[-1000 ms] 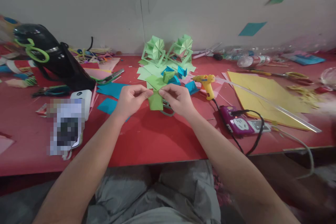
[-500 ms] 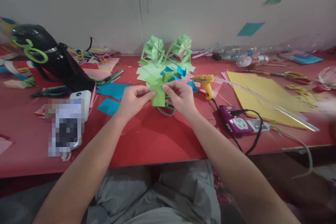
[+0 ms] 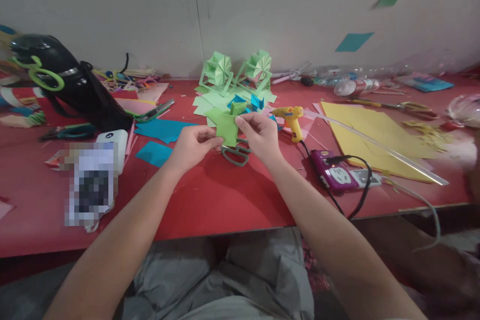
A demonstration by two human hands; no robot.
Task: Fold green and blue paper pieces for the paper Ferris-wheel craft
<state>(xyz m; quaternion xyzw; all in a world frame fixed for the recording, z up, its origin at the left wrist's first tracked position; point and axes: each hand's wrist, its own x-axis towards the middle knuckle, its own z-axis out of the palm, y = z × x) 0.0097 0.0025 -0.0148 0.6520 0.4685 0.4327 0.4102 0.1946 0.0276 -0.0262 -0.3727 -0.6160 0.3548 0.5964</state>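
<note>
Between my two hands is a small piece of light green paper (image 3: 227,131), held above the red table. My left hand (image 3: 195,146) pinches its lower left edge between thumb and fingers. At its upper right edge, my right hand (image 3: 259,134) grips it the same way. Scissors (image 3: 237,155) lie under the paper, only their grey handles showing. Just behind are a folded green paper piece (image 3: 237,108) and folded blue paper pieces (image 3: 257,102). Farther back stand pale green folded-paper models (image 3: 219,70).
A yellow glue gun (image 3: 293,119) stands to the right, its cord running to a purple power adapter (image 3: 333,172). Yellow sheets (image 3: 375,135) lie beyond it under a clear strip. Blue paper (image 3: 153,152), a phone (image 3: 119,147) and a leaning black bottle (image 3: 67,77) are on the left.
The green paper has tilted and risen slightly between my hands. More of the scissors' handles shows beneath it. The whole view has shifted slightly.
</note>
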